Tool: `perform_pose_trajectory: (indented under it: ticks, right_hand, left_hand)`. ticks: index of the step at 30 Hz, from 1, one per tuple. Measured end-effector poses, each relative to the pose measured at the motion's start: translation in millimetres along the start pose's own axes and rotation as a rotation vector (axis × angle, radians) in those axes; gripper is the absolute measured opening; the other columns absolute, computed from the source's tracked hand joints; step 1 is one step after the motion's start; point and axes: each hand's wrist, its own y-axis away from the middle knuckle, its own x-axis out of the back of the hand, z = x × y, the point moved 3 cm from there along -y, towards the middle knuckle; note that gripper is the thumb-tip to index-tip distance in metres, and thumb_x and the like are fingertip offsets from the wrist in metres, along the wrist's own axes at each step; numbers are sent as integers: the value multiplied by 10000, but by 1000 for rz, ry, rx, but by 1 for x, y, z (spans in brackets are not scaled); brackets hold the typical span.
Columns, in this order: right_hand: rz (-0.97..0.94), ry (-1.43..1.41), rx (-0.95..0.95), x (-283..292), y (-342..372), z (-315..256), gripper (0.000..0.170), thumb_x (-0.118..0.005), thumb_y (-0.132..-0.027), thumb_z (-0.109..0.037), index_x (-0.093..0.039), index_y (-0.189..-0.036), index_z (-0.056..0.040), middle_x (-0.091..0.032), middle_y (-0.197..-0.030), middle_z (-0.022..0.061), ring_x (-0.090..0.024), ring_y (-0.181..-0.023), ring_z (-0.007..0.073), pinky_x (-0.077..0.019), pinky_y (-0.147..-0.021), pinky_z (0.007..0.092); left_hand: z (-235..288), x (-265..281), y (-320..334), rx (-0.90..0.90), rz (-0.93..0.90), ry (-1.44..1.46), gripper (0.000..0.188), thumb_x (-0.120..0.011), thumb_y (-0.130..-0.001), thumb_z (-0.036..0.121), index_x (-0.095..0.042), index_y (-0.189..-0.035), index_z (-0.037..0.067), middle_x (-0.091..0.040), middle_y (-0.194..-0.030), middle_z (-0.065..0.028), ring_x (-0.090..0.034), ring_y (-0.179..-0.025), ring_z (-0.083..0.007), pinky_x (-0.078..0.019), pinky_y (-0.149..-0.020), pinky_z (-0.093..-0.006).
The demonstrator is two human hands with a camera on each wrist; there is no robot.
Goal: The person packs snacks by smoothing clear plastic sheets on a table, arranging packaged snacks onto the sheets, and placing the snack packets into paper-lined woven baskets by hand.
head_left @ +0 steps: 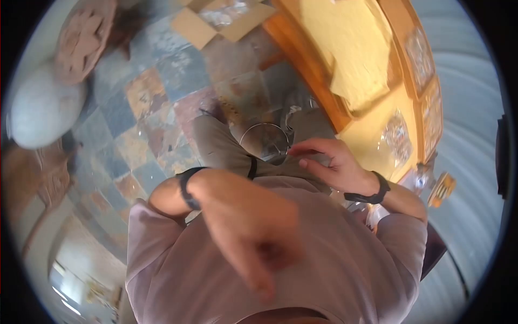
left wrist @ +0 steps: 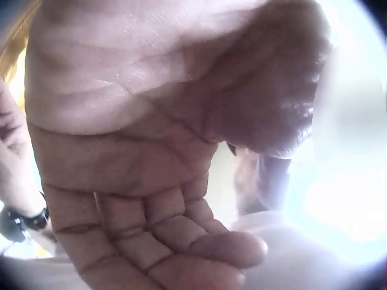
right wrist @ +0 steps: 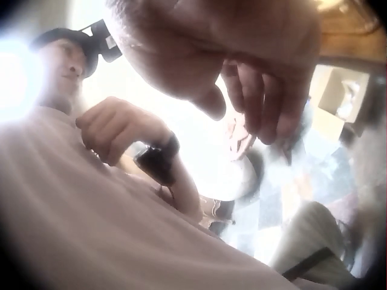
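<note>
My left hand [head_left: 245, 221] is raised in front of the chest, blurred in the head view. Its palm [left wrist: 133, 121] is empty in the left wrist view, the fingers loosely bent. Lower, over the lap, my right hand [head_left: 337, 164] hangs with relaxed, slightly bent fingers and thumb apart. Nothing lies between the fingers of this hand [right wrist: 242, 66] in the right wrist view. The two hands are apart. Dark bands circle both wrists, and a light shirt [head_left: 334, 248] is behind the left hand.
To the right stands a wood-edged yellow surface [head_left: 359, 135] with a pale yellow sheet [head_left: 350, 48] and clear plastic packs [head_left: 396, 137]. An open cardboard box [head_left: 197, 29] sits on the tiled floor [head_left: 156, 102]. A white rounded object [head_left: 46, 108] is at left.
</note>
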Motion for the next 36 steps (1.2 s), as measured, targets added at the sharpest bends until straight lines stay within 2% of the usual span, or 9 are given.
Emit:
perform_pose_trajectory:
  ticks: [2,5,7,11,13,25,32,35,36]
  right_hand:
    - [68,-44,39,9,18,6,333,-655,-944,30,-659,-1277,20,-740,-1167,121,-712,-1100,224,-561,-950,316]
    - [179,-189,55,16,48,18,253,-652,-958,15,-683,-1209,25,-752,-1079,122,-727,-1025,181,-576,-876,298]
    - [258,-131,139,22,71,21,250,-646,-965,12,-688,-1212,18,-754,-1073,129,-723,-1030,161,-575,-883,289]
    - [420,-377,163,22,130,30,255,-598,-989,47,-651,-1238,51,-746,-1117,151,-724,-1048,206,-588,-928,323]
    - [456,-402,195,19,162,34,256,-590,-992,50,-646,-1243,51,-746,-1116,160,-724,-1051,212,-589,-940,334]
    - [1065,-243,211,-25,303,87,257,-591,-1011,-9,-640,-1258,47,-744,-1135,198,-740,-1009,252,-593,-919,365]
    - [1457,514,799,-66,401,15,281,-586,-1017,-122,-632,-1216,71,-735,-1103,200,-746,-917,255,-598,-832,388]
    - [945,756,1236,-85,452,-20,689,-555,-1055,-435,-348,-1561,-15,-395,-1563,236,-476,-1344,433,-360,-1170,526]
    - [1334,856,1472,-88,435,-25,511,-617,-1001,-324,-502,-1417,-50,-539,-1346,156,-562,-1215,330,-445,-1071,446]
  left_hand:
    - [0,4,-23,-1,-159,-28,390,-718,-923,346,-648,-779,-9,-679,-691,-136,-685,-665,-308,-515,-604,-398]
    - [-29,-8,-50,166,-666,-353,322,-685,-971,245,-687,-1074,-60,-744,-937,-191,-712,-865,-327,-568,-778,-436]
    - [-55,-23,-53,27,-305,-263,360,-653,-938,287,-626,-760,-24,-644,-661,-166,-655,-630,-341,-500,-573,-416]
    - [-55,-35,-90,-24,-23,-381,286,-631,-924,209,-648,-818,-55,-617,-634,-162,-654,-611,-331,-500,-555,-391]
    - [-40,-46,-100,-152,364,-202,255,-636,-932,178,-683,-950,-72,-675,-789,-179,-691,-761,-305,-526,-680,-367]
    - [-73,-159,-120,-450,860,-169,257,-701,-935,157,-676,-1078,-56,-712,-868,-173,-704,-788,-272,-556,-697,-380]
    - [-86,-150,-157,-651,1151,-264,292,-736,-936,145,-672,-1147,-47,-732,-912,-170,-711,-803,-255,-573,-706,-387]
    - [-73,-137,-191,-665,1137,-382,309,-725,-941,159,-659,-1162,-45,-717,-938,-172,-697,-828,-258,-563,-725,-390]
    - [-67,-131,-198,-681,1100,-433,314,-722,-943,164,-655,-1168,-44,-713,-946,-173,-692,-837,-259,-560,-731,-391]
